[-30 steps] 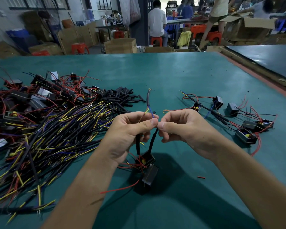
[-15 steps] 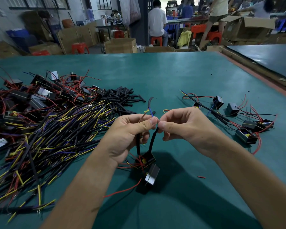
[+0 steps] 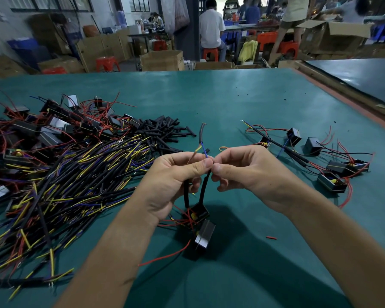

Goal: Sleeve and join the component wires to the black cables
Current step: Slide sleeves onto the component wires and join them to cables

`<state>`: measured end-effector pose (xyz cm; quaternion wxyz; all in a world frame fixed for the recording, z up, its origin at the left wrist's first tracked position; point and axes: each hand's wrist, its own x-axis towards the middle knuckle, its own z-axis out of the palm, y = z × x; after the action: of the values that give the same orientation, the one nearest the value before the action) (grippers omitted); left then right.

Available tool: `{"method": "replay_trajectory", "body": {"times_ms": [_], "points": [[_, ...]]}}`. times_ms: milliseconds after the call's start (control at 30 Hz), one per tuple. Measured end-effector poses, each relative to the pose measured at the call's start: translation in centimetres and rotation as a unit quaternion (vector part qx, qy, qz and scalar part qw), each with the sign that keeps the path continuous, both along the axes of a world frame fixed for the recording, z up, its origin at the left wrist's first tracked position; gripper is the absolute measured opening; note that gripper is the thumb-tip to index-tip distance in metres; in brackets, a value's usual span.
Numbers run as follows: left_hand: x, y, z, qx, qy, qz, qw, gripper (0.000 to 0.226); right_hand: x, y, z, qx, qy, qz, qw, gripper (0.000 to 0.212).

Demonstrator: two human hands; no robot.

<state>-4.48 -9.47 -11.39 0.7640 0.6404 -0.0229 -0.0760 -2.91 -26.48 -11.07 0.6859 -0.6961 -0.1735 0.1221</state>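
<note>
My left hand (image 3: 173, 181) and my right hand (image 3: 242, 174) meet thumb to thumb above the green table (image 3: 220, 103). Between them they pinch thin wire ends where a black cable (image 3: 201, 132) with blue and yellow cores rises. Two black sleeves (image 3: 203, 188) hang down from my fingers to two black box components (image 3: 199, 225) with red wires, which rest on the table below my hands. The joint itself is hidden by my thumbs.
A big heap of black cables with yellow and blue ends (image 3: 60, 181) fills the left. Behind it lie loose components (image 3: 60, 127) and a pile of short black sleeves (image 3: 162, 132). Several joined assemblies (image 3: 320, 158) lie at the right. People and cardboard boxes stand beyond the table.
The black cable end above my hands swayed, bending down and then standing up straighter. The lower box component turned a little. My hands have stayed in place.
</note>
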Motion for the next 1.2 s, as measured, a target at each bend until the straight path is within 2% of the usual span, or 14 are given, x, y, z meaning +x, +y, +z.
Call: {"method": "replay_trajectory", "body": {"times_ms": [267,400,467,600,767,967,1067,1200], "points": [[0.0,-0.1,-0.2,0.009,-0.022,0.020,1.000,0.032,0.0,0.1,-0.1,0.009,-0.001,-0.014,1.000,0.014],[0.0,-0.4,-0.3,0.041,-0.074,0.072,0.994,0.003,0.0,0.5,-0.2,-0.010,-0.049,-0.058,0.997,0.019],[0.0,-0.6,-0.4,0.059,-0.103,0.106,0.987,0.012,-0.1,0.8,-0.4,-0.029,-0.094,-0.092,0.991,0.018],[0.1,-0.7,-0.4,0.094,-0.137,0.152,0.974,0.018,-0.5,1.5,-1.2,-0.078,-0.190,-0.156,0.966,0.014],[0.2,-0.7,-0.5,0.123,-0.160,0.163,0.966,0.022,-0.8,2.1,-1.7,-0.089,-0.240,-0.219,0.941,0.014],[0.3,-0.9,-0.7,0.129,-0.153,0.155,0.968,0.028,-1.2,2.3,-2.1,-0.147,-0.362,-0.251,0.885,0.008],[0.4,-0.6,-0.6,0.101,-0.118,0.128,0.979,0.026,-0.8,1.5,-1.7,-0.147,-0.365,-0.184,0.901,0.009],[0.2,-0.3,-0.4,0.077,-0.085,0.081,0.990,0.019,-0.4,0.4,-0.7,-0.090,-0.270,-0.094,0.954,0.013]]}}
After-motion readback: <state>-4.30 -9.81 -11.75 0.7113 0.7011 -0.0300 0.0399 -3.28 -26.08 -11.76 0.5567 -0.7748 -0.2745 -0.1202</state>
